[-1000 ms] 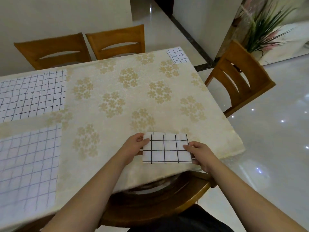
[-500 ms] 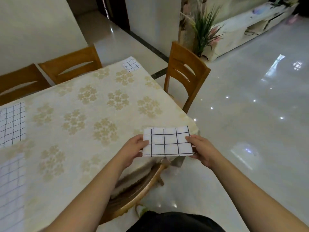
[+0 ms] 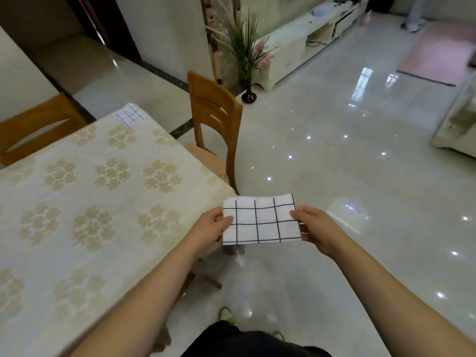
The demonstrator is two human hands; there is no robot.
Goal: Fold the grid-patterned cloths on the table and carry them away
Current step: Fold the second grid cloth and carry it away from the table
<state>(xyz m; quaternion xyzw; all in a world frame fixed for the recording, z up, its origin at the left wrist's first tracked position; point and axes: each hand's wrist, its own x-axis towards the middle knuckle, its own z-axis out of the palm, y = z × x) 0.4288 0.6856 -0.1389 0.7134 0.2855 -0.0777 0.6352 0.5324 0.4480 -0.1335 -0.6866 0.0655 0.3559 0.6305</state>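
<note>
A folded white cloth with a black grid (image 3: 261,219) hangs in the air just past the table's right corner, above the glossy floor. My left hand (image 3: 211,226) pinches its left edge, thumb on top. My right hand (image 3: 313,229) pinches its right edge the same way. A second small grid-patterned cloth (image 3: 129,115) lies folded at the far right corner of the table (image 3: 85,202), which wears a cream cloth with gold flowers.
A wooden chair (image 3: 215,124) stands at the table's right end, another (image 3: 36,130) at the far side. A vase with a green plant (image 3: 247,60) and a white low cabinet (image 3: 309,39) stand beyond. A pink rug (image 3: 438,55) lies far right. Shiny tiled floor spreads to the right.
The folded cloth left the tabletop and now is carried off the table's corner to the right. The view swung right, and the large unfolded grid cloths went out of sight.
</note>
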